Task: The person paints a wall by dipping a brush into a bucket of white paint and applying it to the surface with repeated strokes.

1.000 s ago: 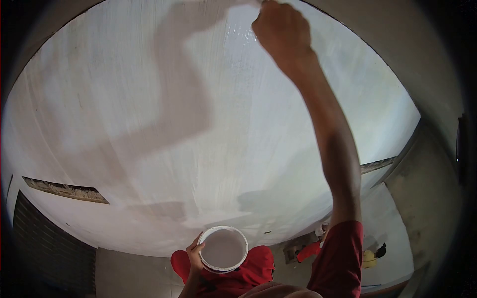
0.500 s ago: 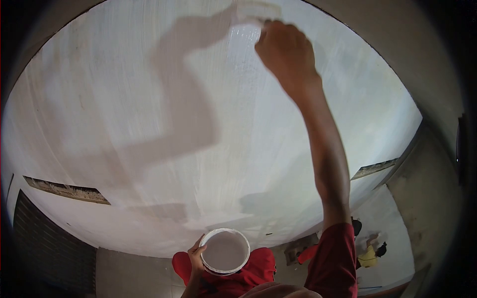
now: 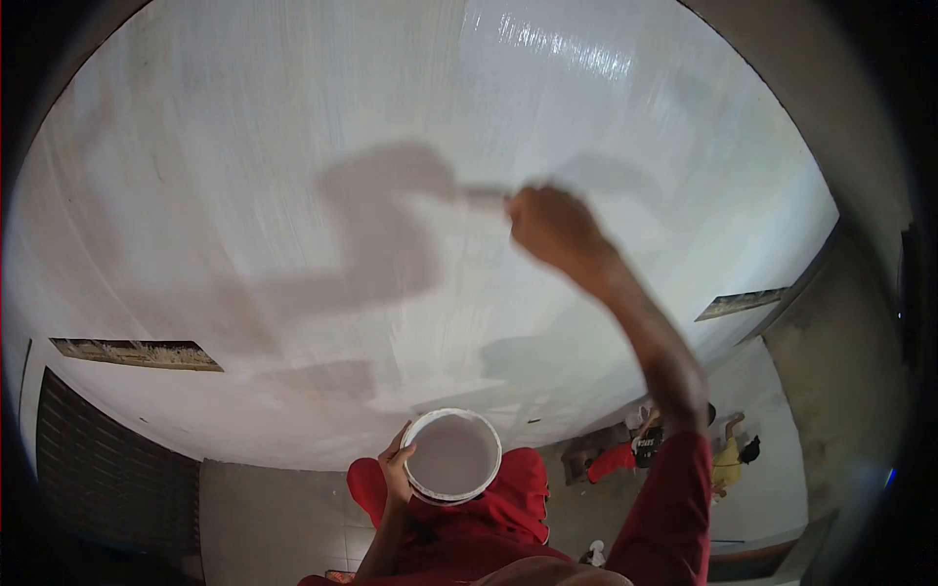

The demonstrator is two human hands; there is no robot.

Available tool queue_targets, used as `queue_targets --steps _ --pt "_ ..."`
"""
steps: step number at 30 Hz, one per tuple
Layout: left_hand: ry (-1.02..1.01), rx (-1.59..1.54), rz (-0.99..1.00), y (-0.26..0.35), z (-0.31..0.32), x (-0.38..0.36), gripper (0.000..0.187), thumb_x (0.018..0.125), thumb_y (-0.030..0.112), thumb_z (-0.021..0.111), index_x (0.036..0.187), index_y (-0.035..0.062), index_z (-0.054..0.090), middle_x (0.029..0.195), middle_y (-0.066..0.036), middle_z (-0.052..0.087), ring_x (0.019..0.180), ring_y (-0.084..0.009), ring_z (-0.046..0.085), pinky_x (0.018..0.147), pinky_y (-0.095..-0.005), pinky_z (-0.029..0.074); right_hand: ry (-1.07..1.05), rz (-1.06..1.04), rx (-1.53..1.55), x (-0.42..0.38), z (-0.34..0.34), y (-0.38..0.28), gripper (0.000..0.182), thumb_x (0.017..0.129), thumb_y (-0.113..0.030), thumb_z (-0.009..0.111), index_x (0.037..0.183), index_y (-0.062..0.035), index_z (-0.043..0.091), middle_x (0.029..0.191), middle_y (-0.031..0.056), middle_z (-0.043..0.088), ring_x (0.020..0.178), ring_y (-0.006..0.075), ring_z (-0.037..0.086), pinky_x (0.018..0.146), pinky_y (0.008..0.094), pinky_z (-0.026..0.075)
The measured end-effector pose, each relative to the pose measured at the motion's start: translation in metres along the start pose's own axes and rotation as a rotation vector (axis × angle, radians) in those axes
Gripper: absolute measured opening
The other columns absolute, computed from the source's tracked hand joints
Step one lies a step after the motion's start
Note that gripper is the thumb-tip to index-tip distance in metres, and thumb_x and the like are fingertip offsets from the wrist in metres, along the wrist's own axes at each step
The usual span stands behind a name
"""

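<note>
The right hand (image 3: 557, 230) is closed in a fist around a thin, blurred tool (image 3: 481, 193) that points left (its outer end is too smeared to make out). The left hand (image 3: 395, 469) clasps the left side of a round, white-rimmed bucket (image 3: 451, 499), thumb at the rim and fingers on the outside. The bucket sits low in the view, above the lap of the person's red trousers (image 3: 523, 483), and holds a pale, greyish liquid (image 3: 451, 454).

The right hand has just come down from near the top of the broad, pale wall (image 3: 264, 176) to about its middle. A glossy, wet-looking patch (image 3: 562, 49) now shows uncovered above it, so the hand no longer hides that part.

A large arm-shaped shadow (image 3: 391, 176) darkens the wall left of the fist, making streaks there harder to judge. The right forearm (image 3: 674, 361) crosses the view and hides some of the wall's lower right.

Farther out, narrow openings cut the wall at left (image 3: 137, 354) and right (image 3: 743, 303). A dark slatted panel (image 3: 107, 439) stands at lower left, beside the grey floor (image 3: 274, 518). Two other people, one in a dark top (image 3: 647, 444) and one in yellow (image 3: 727, 467), are at lower right, partly hidden (their hands are too small to read).
</note>
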State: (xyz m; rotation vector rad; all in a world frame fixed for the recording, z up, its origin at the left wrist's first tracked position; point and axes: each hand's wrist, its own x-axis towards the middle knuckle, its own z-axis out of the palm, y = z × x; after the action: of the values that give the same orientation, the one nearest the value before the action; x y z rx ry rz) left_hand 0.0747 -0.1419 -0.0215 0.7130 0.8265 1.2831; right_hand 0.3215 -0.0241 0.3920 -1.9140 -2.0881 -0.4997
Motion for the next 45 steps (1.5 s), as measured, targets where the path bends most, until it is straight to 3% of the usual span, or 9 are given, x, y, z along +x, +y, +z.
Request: queue_targets --steps 7,11,14,19,22,30,37,41,45 --pt "0.038 0.039 -0.006 -0.004 0.006 -0.001 0.049 0.085 0.006 0.056 0.132 -0.0062 0.057 0.118 -0.014 0.067 0.106 -0.0203 0.063 0.097 -0.0317 0.047 0.76 -0.174 -0.348 0.036 -0.158 0.004 0.013 0.087 -0.008 0.057 0.081 0.0025 0.06 0.069 0.0126 0.061 0.06 0.0205 0.057 0.057 0.0361 0.048" --pt "0.022 0.017 -0.01 0.005 0.012 -0.004 0.049 0.085 0.005 0.055 0.132 -0.0068 0.056 0.118 -0.015 0.067 0.106 -0.0204 0.063 0.097 -0.0321 0.047 0.631 -0.132 -0.354 0.057 -0.105 -0.002 0.011 0.082 -0.007 0.053 0.074 0.0 0.057 0.065 0.0189 0.062 0.064 0.036 0.065 0.062 0.0461 0.053" --pt "-0.003 -0.011 0.002 -0.004 0.005 0.002 0.05 0.084 0.004 0.055 0.133 -0.0067 0.056 0.118 -0.015 0.067 0.105 -0.0206 0.064 0.097 -0.0321 0.048 0.809 -0.123 -0.462 0.012 0.012 -0.018 0.043 0.078 -0.009 0.06 0.12 -0.0016 0.059 0.064 0.0137 0.062 0.058 0.0279 0.064 0.054 0.0402 0.052" --pt "0.02 -0.05 -0.024 -0.004 0.007 0.0 0.051 0.082 0.002 0.055 0.132 -0.0064 0.057 0.118 -0.015 0.067 0.105 -0.0203 0.064 0.096 -0.0318 0.048 -0.314 -0.046 0.054 -0.083 0.133 -0.035 0.034 0.082 -0.008 0.055 0.114 -0.0005 0.063 0.077 0.0227 0.067 0.074 0.0353 0.069 0.063 0.0483 0.054" --pt "0.017 -0.021 0.022 -0.002 0.008 0.0 0.05 0.082 0.003 0.054 0.131 -0.0064 0.058 0.117 -0.015 0.067 0.104 -0.0197 0.064 0.096 -0.0309 0.048 -0.309 -0.065 0.086 -0.072 0.135 -0.015 0.021 0.086 -0.007 0.052 0.1 0.0 0.066 0.078 0.0245 0.068 0.076 0.0388 0.069 0.067 0.0515 0.055" --pt "0.004 0.026 0.037 0.0 0.012 -0.003 0.049 0.084 0.007 0.053 0.131 -0.0072 0.057 0.117 -0.015 0.067 0.107 -0.02 0.063 0.097 -0.0321 0.048 0.432 -0.043 0.012 0.014 -0.15 0.005 0.014 0.085 -0.008 0.054 0.073 -0.0012 0.056 0.071 0.015 0.058 0.063 0.0263 0.056 0.058 0.04 0.047" --pt "-0.023 0.003 0.006 0.006 0.013 -0.003 0.052 0.083 0.006 0.054 0.134 -0.008 0.054 0.121 -0.016 0.066 0.107 -0.0214 0.064 0.097 -0.0331 0.048 0.862 -0.031 -0.833 0.051 -0.052 0.014 0.008 0.088 -0.008 0.056 0.089 -0.001 0.059 0.076 0.0087 0.059 0.067 0.0172 0.055 0.063 0.0315 0.048" --pt "-0.023 -0.027 -0.007 0.006 0.012 -0.004 0.053 0.082 0.005 0.054 0.134 -0.0077 0.054 0.12 -0.016 0.066 0.109 -0.0215 0.063 0.098 -0.033 0.047 0.491 0.003 -0.551 -0.033 0.077 -0.034 0.055 0.073 -0.016 0.063 0.126 -0.0014 0.062 0.06 -0.0007 0.054 0.054 0.0132 0.051 0.046 0.0315 0.042" --pt "0.006 -0.008 0.012 0.002 0.011 -0.004 0.053 0.082 0.004 0.054 0.134 -0.007 0.055 0.119 -0.015 0.067 0.109 -0.0205 0.063 0.098 -0.0319 0.047 -0.23 -0.02 0.042 -0.078 0.13 -0.034 0.022 0.077 -0.01 0.061 0.096 -0.0004 0.068 0.072 0.018 0.068 0.072 0.0331 0.07 0.067 0.0446 0.056"
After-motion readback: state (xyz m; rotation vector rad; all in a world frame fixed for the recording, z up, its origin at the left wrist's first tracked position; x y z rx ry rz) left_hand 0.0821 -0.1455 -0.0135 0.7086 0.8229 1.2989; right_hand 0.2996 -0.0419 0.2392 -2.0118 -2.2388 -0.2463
